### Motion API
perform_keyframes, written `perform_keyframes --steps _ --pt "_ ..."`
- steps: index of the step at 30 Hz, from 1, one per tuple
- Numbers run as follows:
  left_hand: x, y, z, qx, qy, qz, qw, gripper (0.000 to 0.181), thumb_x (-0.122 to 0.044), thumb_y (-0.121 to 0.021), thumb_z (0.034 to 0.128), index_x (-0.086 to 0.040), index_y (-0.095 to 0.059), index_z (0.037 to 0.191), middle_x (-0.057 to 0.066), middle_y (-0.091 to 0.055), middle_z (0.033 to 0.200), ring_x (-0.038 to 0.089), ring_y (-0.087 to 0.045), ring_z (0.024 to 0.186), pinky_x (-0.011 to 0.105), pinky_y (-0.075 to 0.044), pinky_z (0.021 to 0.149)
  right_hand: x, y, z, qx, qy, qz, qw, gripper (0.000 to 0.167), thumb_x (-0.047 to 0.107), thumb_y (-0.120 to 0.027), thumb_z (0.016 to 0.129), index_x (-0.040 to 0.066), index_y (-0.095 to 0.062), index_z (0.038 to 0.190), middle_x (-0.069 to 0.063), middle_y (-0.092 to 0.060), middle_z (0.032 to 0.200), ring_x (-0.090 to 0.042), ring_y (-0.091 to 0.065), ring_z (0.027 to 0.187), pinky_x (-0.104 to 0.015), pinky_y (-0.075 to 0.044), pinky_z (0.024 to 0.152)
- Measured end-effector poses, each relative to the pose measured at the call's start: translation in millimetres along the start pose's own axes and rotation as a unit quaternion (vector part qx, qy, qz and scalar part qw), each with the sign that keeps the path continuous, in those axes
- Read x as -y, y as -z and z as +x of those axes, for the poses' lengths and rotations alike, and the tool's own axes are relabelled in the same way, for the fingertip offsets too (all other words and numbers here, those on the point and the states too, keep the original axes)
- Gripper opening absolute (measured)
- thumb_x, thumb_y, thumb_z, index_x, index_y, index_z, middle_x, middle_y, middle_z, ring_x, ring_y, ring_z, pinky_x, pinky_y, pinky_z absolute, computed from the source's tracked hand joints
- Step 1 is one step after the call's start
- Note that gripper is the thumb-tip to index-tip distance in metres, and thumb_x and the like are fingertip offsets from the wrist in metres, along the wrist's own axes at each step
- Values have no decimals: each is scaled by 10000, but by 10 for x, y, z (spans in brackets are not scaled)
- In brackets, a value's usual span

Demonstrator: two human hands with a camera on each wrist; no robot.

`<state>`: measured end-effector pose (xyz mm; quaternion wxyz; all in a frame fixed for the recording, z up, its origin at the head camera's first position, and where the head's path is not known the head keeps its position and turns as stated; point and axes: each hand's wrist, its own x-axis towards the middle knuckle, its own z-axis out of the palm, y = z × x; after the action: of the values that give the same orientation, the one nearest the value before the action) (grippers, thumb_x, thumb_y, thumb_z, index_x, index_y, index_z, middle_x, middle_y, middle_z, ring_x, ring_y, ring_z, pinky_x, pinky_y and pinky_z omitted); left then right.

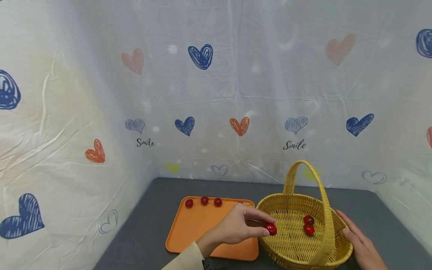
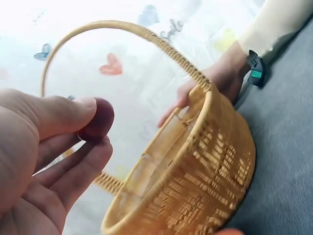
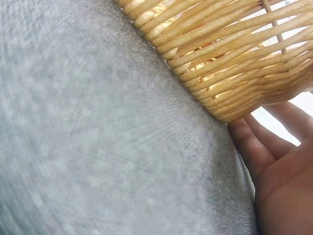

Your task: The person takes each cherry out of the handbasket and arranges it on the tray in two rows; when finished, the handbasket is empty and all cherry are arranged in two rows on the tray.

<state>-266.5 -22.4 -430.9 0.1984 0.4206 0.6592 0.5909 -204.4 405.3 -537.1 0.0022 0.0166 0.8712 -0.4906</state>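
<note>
My left hand (image 1: 236, 225) pinches a dark red cherry (image 1: 271, 229) between thumb and fingertips, just over the left rim of a yellow wicker basket (image 1: 287, 247). Close up in the left wrist view, the cherry (image 2: 100, 120) sits between thumb and fingers, apart from the basket (image 2: 230, 147). Two more cherries (image 1: 308, 225) lie inside the basket on its floor. On the basket's right side, my right hand (image 1: 364, 245) rests against the outer wall with its fingers extended; the right wrist view shows these fingers (image 3: 261, 142) touching the woven wall low down.
Left of the basket lies an orange tray (image 1: 192, 225), with several cherries (image 1: 204, 200) along its far edge. The basket's tall arched handle (image 1: 325, 202) rises over its opening. Both stand on a grey-covered table (image 1: 141, 225), with a heart-printed curtain (image 1: 216, 93) behind.
</note>
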Motion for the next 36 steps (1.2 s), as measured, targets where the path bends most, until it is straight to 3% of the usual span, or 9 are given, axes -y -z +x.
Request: perform_keyframes --steps 4,8,13,17,19,24,28,31,36 --pt "-12 178 -262 -169 59 -102 9998 322 -124 -744 1057 -69 -770 1373 144 -793 1312 229 -786 1164 313 -647 980 -29 -16 -8 -40 64 11 10000 663 544 -266 1198 319 -58 1785 189 -154 1676 399 -231 1095 -71 -446 854" --pt "0 365 -529 -407 90 -228 9989 345 -126 -734 1066 -15 -744 1392 215 -774 1320 317 -777 1201 343 -641 1010 -35 -24 -22 -102 152 135 9997 654 520 -278 1203 303 -76 1786 285 -207 1579 405 -263 1107 -61 -456 853" --pt "46 599 -847 -869 594 -125 9944 370 -125 -760 1046 -16 -741 1399 195 -769 1344 171 -791 1161 319 -650 972 -32 3 -12 -39 35 90 9999 666 532 -263 1201 298 -47 1786 106 -151 1753 378 -271 1142 -76 -470 846" --pt "127 769 -1096 -1200 792 94 9896 367 -108 -777 1029 -8 -749 1381 210 -765 1342 143 -793 1147 302 -654 951 -8 26 4 77 -184 81 9998 686 584 -235 1186 332 2 1779 -200 -49 1821 140 -226 1500 -72 -441 832" --pt "171 843 -1219 -1303 854 178 9876 361 -106 -783 1025 1 -754 1369 209 -772 1323 150 -796 1139 298 -656 940 -10 24 2 86 -168 108 9998 681 583 -234 1187 340 4 1777 -137 -28 1826 94 -158 1557 -67 -431 834" --pt "267 1004 -1510 -1525 992 266 9830 363 -93 -788 1016 29 -753 1356 206 -786 1290 161 -805 1118 304 -660 926 -33 3 -8 16 75 66 9999 659 542 -246 1200 326 -26 1782 256 -113 1648 383 -217 1180 -57 -432 847" --pt "335 1116 -1682 -1713 1068 370 9787 414 -97 -794 1010 85 -717 1373 224 -774 1312 152 -802 1123 285 -657 928 -30 -4 -6 -9 125 39 9999 657 537 -250 1201 320 -37 1783 319 -151 1553 403 -233 1084 -54 -429 846" --pt "379 1180 -1778 -1796 1121 519 9760 429 -99 -797 1008 110 -705 1372 245 -767 1312 151 -806 1109 276 -655 925 -17 -4 2 -2 40 -8 10000 668 559 -245 1194 327 -30 1782 237 -109 1664 391 -220 1084 -50 -415 840" --pt "447 1250 -1893 -1862 1287 710 9714 389 -73 -794 1006 105 -724 1344 258 -772 1287 139 -810 1086 280 -655 919 2 1 20 72 -86 33 9999 693 580 -241 1188 310 -9 1782 -107 -54 1811 388 -212 1075 -57 -422 839"
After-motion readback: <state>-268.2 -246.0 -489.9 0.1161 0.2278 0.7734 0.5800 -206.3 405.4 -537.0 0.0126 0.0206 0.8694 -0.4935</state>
